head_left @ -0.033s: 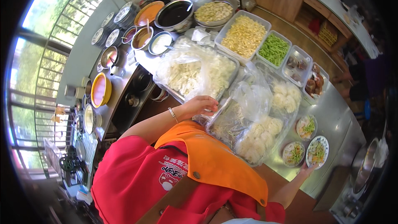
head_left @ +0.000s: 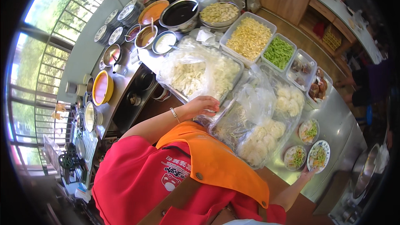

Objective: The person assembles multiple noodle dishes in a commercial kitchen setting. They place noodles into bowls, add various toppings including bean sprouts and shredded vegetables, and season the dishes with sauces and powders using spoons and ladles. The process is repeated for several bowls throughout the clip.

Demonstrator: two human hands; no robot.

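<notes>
My right hand (head_left: 306, 176) is at the near rim of a white patterned plate (head_left: 326, 146) of shredded vegetables, its fingers closed on that edge. Beside the plate are two small bowls of similar food, a nearer bowl (head_left: 295, 157) and a farther bowl (head_left: 308, 131). With its fingers loosely bent, my left hand (head_left: 202, 106) hovers in front of my chest, and I see nothing in it. It is nearest to a plastic-covered tray of pale chopped vegetable (head_left: 187, 76) and a tray of noodle bundles (head_left: 262, 139) under clear plastic.
Along the back stand a tub of yellow pieces (head_left: 248, 37), a tub of green strips (head_left: 278, 52) and a dark sauce pot (head_left: 179, 14). Stacked plates (head_left: 128, 12) and a yellow basin (head_left: 102, 88) are at the left. A metal pan (head_left: 366, 171) sits at the far right.
The whole view has shifted slightly. Both hands keep nearly the same pose, the right one still at the plate.
</notes>
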